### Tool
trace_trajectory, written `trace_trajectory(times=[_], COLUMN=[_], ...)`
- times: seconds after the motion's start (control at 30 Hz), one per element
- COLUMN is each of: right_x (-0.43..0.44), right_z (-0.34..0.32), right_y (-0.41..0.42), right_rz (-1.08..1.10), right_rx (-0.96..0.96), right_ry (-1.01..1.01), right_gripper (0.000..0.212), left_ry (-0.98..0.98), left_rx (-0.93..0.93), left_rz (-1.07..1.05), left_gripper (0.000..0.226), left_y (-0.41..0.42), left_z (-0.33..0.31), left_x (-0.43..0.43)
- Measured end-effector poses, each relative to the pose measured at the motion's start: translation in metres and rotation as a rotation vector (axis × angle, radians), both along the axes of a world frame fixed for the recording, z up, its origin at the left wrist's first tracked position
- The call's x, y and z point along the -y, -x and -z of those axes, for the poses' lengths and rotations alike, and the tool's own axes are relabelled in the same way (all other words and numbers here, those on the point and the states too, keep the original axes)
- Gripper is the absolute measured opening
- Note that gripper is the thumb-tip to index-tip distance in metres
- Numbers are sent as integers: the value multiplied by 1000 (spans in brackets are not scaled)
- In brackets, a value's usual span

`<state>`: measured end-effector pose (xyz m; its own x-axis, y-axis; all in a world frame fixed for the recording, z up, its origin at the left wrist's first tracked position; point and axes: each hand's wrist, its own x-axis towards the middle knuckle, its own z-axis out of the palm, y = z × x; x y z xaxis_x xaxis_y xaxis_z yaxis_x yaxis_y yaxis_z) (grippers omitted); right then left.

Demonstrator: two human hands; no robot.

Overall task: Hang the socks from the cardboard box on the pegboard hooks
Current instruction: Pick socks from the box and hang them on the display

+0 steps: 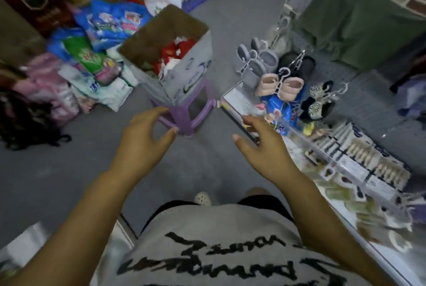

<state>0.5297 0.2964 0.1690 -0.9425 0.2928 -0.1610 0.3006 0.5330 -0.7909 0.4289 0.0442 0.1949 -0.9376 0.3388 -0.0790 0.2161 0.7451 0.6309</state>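
In the upper middle of the head view, cardboard box (191, 73): sitting on a purple stool (184, 117), its top gaping open; blue scribbles are showing on its pale near wall
Red and white socks (177, 52): lying heaped inside the cardboard box, peeking above its near wall
Left hand (143, 138): hovering at frame centre, just below the box; fingers are spreading in a loose curve and gripping nothing; thumb and fingertips are overlapping the stool's leg, though whether they are touching it I cannot tell
Right hand (260, 142): reaching forward right of centre, palm down, fingers fanning out relaxed and holding nothing; it is overlapping the near corner of the glass counter (322, 170)
Pegboard (368, 101): filling the right middle of the frame, grey and blurred
Grey socks (265, 59), pink socks (268, 86), black socks (297, 64): hanging on white hangers (284, 73) at the pegboard's left part, right of the box
Packets (103, 39): lying piled on the floor at the upper left, blue, green and pink
Grey shirt (219, 239): filling the bottom middle, black lettering running across it
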Motion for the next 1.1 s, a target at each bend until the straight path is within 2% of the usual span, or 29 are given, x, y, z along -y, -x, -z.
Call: trace_trajectory(times=[0.23,0.47,0.63,0.77,0.87,0.97,1.1], right_x=[19,26,18,10,17,29,42], right_z=[19,52,69,88,112,143,197], right_y=[93,230,344,438,495,539,585], right_rz=[-187,-367,-537,-619,-704,-721,-683], right_rx=[128,139,162,201,260,355,489], right_ry=[-96,-116,-168,-159,-186,-155,-181], right_gripper=[55,52,41,41,42,43,46], left_ry=[-35,-7,9,28,29,47,-50], left_rx=[50,97,225,271,372,479,572], left_rz=[-235,-355,-482,-549,-631,-674,-788], left_gripper=[50,48,51,51,49,46,44], left_y=[57,138,211,273,312,340,372], left_z=[40,71,82,100,128,160,202], left_x=[51,55,42,35,34,29,23])
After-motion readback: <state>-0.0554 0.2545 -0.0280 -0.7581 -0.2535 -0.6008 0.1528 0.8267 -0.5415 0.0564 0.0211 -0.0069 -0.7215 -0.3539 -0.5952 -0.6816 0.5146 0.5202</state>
